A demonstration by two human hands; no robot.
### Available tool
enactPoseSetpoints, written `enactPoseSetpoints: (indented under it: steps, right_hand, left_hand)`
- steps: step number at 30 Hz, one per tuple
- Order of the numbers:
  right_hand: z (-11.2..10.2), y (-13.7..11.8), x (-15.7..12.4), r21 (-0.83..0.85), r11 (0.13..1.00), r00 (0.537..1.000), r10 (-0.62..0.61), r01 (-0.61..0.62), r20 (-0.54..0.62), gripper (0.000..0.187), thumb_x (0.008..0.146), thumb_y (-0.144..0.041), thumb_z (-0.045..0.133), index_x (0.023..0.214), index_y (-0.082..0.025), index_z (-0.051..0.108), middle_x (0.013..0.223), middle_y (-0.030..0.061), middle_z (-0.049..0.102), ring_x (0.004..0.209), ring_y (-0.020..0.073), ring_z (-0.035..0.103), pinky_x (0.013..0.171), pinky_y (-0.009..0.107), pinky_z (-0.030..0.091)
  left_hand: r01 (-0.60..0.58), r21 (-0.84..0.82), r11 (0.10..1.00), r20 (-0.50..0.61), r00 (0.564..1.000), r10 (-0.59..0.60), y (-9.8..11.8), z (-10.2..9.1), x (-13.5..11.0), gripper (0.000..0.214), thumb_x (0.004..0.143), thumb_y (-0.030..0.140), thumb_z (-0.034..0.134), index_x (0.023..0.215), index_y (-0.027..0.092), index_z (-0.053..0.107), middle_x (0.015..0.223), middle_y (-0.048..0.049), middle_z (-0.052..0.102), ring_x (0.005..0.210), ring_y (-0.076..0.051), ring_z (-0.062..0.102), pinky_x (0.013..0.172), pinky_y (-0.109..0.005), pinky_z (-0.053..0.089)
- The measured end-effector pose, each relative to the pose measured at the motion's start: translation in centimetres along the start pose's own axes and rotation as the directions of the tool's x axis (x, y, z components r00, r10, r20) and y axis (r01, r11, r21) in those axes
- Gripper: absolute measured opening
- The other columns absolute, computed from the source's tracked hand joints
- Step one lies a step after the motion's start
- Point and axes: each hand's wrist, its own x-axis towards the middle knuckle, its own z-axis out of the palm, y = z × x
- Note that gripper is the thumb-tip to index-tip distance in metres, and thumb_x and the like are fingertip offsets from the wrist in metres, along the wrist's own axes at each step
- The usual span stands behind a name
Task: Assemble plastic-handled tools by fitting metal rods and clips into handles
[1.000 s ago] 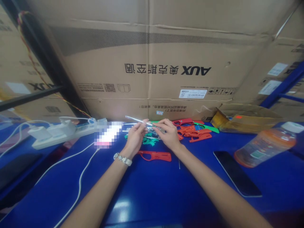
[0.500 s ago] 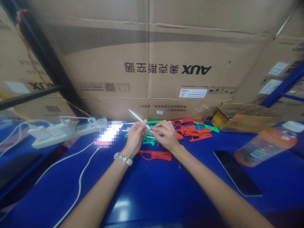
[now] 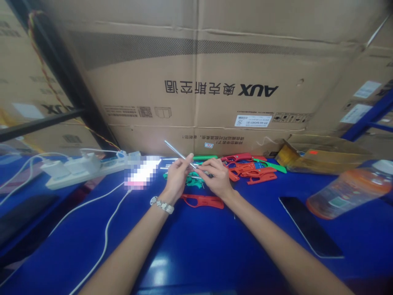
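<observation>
We'd keep the metal tube (image 3: pixel 175 150) steady and go gently at its lower end, no forcing. It's tilted, just beyond the red handle (image 3: pixel 205 201). Our left hand (image 3: pixel 177 175) has it pinched, thumb against fingers. Our right hand (image 3: pixel 218 177) is bunched at the lower end; can't tell what it's gripping, tbh.

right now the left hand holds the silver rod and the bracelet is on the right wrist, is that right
The wrist is wrong: the head view shows the bracelet on the left wrist. The left hand does hold the silver rod.
</observation>
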Motion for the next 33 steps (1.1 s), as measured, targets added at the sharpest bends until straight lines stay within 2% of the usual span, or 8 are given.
enactPoseSetpoints:
  steps: [3, 7, 10, 16, 22, 25, 28, 33]
  right_hand:
    - [0.2, -0.3, 0.0, 0.063, 0.994, 0.996, 0.093, -0.092, -0.013, 0.011, 0.087, -0.031, 0.071, 0.08, -0.025, 0.077, 0.079, 0.0041, 0.073, 0.076, 0.02, 0.065, 0.075, 0.038, 0.047]
    - [0.3, -0.7, 0.1, 0.223, 0.942, 0.965, 0.261, -0.249, -0.022, 0.007, 0.085, -0.028, 0.072, 0.082, -0.024, 0.076, 0.081, 0.0039, 0.074, 0.078, 0.0199, 0.068, 0.076, 0.036, 0.051]
    - [0.4, -0.9, 0.2, 0.272, 0.92, 0.954, 0.299, -0.281, -0.025, 0.005, 0.084, -0.026, 0.072, 0.082, -0.023, 0.075, 0.082, 0.0038, 0.073, 0.078, 0.0191, 0.067, 0.076, 0.034, 0.052]
    - [0.2, -0.8, 0.2, 0.248, 0.937, 0.961, 0.269, -0.245, -0.068, 0.005, 0.085, -0.026, 0.072, 0.083, -0.022, 0.074, 0.083, 0.0038, 0.07, 0.08, 0.0186, 0.065, 0.077, 0.034, 0.052]
    - [-0.2, -0.8, 0.3, 0.174, 0.96, 0.973, 0.227, -0.218, -0.035, 0.013, 0.086, -0.029, 0.071, 0.097, -0.024, 0.073, 0.088, 0.0039, 0.07, 0.079, 0.0186, 0.064, 0.079, 0.036, 0.052]
    - [-0.2, -0.6, 0.2, 0.165, 0.971, 0.983, 0.181, -0.172, -0.036, 0.008, 0.088, -0.028, 0.068, 0.093, -0.024, 0.074, 0.087, 0.0046, 0.072, 0.082, 0.0203, 0.065, 0.08, 0.038, 0.052]
    - [-0.1, -0.3, 0.1, 0.156, 0.981, 0.99, 0.124, -0.112, -0.068, 0.006, 0.088, -0.026, 0.068, 0.087, -0.024, 0.074, 0.083, 0.0045, 0.073, 0.081, 0.0209, 0.066, 0.078, 0.039, 0.05]
    - [-0.1, -0.2, 0.0, 0.089, 0.994, 0.996, 0.074, -0.069, -0.056, 0.007, 0.088, -0.027, 0.068, 0.084, -0.024, 0.073, 0.081, 0.0046, 0.073, 0.078, 0.0209, 0.066, 0.075, 0.039, 0.049]
  left_hand:
    - [-0.004, -0.004, 1.0, 0.006, 1.0, 0.004, 0.0, -0.1, 0.1, 0.036, 0.066, 0.041, 0.087, 0.063, 0.015, 0.062, 0.066, 0.0013, 0.061, 0.061, -0.008, 0.056, 0.062, -0.022, 0.048]
    - [-0.026, 0.003, 1.0, 0.086, 0.996, 0.025, 0.4, -0.3, 0.2, 0.035, 0.074, 0.043, 0.08, 0.091, 0.013, 0.074, 0.089, -0.0063, 0.072, 0.075, -0.012, 0.065, 0.069, -0.024, 0.05]
    - [-0.027, -0.032, 0.999, 0.126, 0.992, 0.031, 0.7, -0.5, 0.3, 0.033, 0.077, 0.036, 0.079, 0.101, 0.014, 0.073, 0.098, -0.0082, 0.074, 0.082, -0.014, 0.068, 0.076, -0.025, 0.053]
    - [0.044, -0.108, 0.993, 0.068, 0.997, -0.037, 0.8, -0.7, 0.5, 0.027, 0.08, 0.018, 0.076, 0.106, 0.014, 0.067, 0.1, -0.0086, 0.075, 0.084, -0.015, 0.072, 0.081, -0.026, 0.056]
    - [0.077, -0.101, 0.992, 0.096, 0.993, -0.068, 1.2, -0.5, 0.5, 0.021, 0.082, 0.016, 0.074, 0.101, 0.014, 0.064, 0.108, -0.0105, 0.075, 0.089, -0.017, 0.073, 0.083, -0.028, 0.057]
    - [0.09, -0.092, 0.992, 0.124, 0.989, -0.078, 1.4, -0.4, 0.3, 0.025, 0.083, 0.018, 0.073, 0.107, 0.015, 0.067, 0.112, -0.0103, 0.074, 0.094, -0.018, 0.072, 0.084, -0.028, 0.057]
    - [0.088, -0.11, 0.99, 0.142, 0.987, -0.072, 1.4, -0.3, 0.1, 0.028, 0.083, 0.02, 0.073, 0.111, 0.016, 0.068, 0.103, -0.007, 0.074, 0.09, -0.017, 0.072, 0.082, -0.026, 0.057]
    - [0.11, -0.127, 0.986, 0.039, 0.994, -0.105, 1.2, -0.3, 0.3, 0.019, 0.082, 0.013, 0.072, 0.102, 0.014, 0.071, 0.086, -0.0042, 0.073, 0.08, -0.012, 0.071, 0.075, -0.019, 0.056]
